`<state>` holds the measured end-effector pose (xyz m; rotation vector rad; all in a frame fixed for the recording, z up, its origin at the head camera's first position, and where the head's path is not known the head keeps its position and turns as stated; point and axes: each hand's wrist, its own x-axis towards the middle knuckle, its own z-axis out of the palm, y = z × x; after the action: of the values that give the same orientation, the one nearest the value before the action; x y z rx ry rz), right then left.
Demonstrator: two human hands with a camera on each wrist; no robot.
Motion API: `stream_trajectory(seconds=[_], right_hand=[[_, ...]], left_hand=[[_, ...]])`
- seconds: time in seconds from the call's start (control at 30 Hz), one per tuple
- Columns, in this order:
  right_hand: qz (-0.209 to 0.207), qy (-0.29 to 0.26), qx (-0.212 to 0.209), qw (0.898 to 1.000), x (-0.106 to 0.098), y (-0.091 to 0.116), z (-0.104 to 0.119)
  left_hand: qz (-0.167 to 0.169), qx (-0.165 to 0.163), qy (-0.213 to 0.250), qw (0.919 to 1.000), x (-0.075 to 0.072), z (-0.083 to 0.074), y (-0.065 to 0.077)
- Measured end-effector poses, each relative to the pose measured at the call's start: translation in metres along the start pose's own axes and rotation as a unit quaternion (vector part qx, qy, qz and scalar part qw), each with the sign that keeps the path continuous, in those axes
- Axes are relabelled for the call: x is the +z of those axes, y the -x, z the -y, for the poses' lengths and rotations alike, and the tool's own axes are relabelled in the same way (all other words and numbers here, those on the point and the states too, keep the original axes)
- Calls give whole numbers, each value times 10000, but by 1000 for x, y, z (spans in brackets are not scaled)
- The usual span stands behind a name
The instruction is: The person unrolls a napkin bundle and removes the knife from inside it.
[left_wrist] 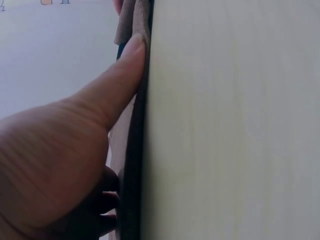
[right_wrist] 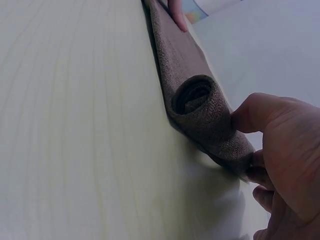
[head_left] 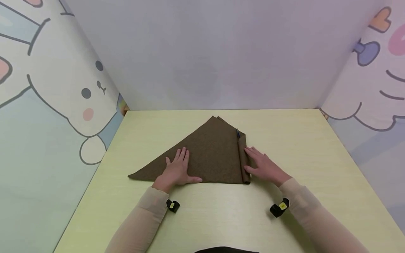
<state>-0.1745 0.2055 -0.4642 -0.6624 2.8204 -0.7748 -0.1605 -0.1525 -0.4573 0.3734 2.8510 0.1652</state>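
Observation:
A brown cloth [head_left: 212, 151] lies folded into a large triangle on the table, its long tapering corner pointing left. Along the right side its edge is wound into a narrow roll [head_left: 243, 160], whose spiral end shows in the right wrist view [right_wrist: 194, 95]. My left hand [head_left: 177, 172] rests spread on the cloth's lower left part, thumb [left_wrist: 127, 60] along the near edge. Against the roll's outer right side, my right hand [head_left: 262, 167] touches with thumb and fingertips, the fingers mostly straight. A dark blue sliver [head_left: 238, 133] shows at the roll's far end.
The pale wooden table [head_left: 209, 218] meets a plain light wall [head_left: 218, 56] at the back. Side panels with cartoon drawings [head_left: 91, 88] stand left and right. Small black devices [head_left: 173, 206] are worn at both wrists.

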Motion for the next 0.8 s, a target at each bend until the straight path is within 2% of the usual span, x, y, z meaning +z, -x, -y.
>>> stream_trajectory(seconds=[0.53,0.8], right_hand=[[-56,-14,-32,10000,-2,7,-11],[-83,-67,-174,9998,-5,8,-7]], left_hand=[[0,5,-56,10000,1,0,-2],[19,7,-64,10000,0,0,-2]])
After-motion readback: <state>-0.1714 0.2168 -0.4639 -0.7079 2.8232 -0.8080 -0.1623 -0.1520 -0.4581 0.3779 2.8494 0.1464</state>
